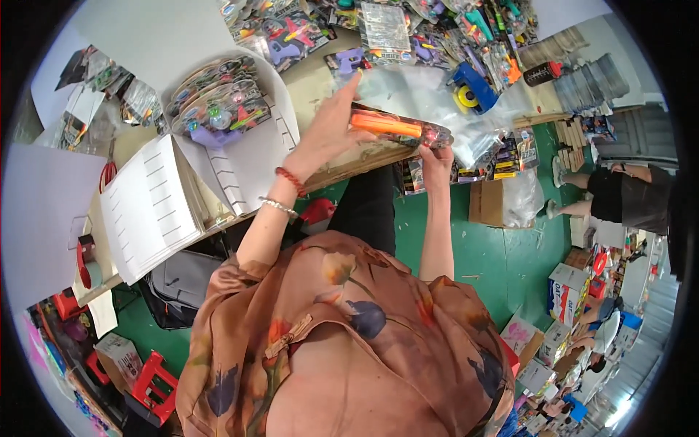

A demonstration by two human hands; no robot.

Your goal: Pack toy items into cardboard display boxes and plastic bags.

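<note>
A blister-packed toy (386, 125) with a long orange part and a dark card is held tilted over the table's front edge. My right hand (435, 162) pinches its right end from below. At its left end is my left hand (329, 131), fingers stretched out and thumb side close to the pack; whether it touches is hard to tell. Beyond them lies a sheet of clear plastic (397, 87). A blue tape dispenser (475, 89) with yellow tape stands to the right. A white carton (280, 109) of upright toy packs (218, 109) is left of my left hand.
More carded toys (291, 36) are heaped at the table's back. A white open box (149, 197) lies front left, near red-handled scissors (109, 171). Below right, a cardboard box (486, 204) stands on the green floor (466, 255). A person (619, 193) is at far right.
</note>
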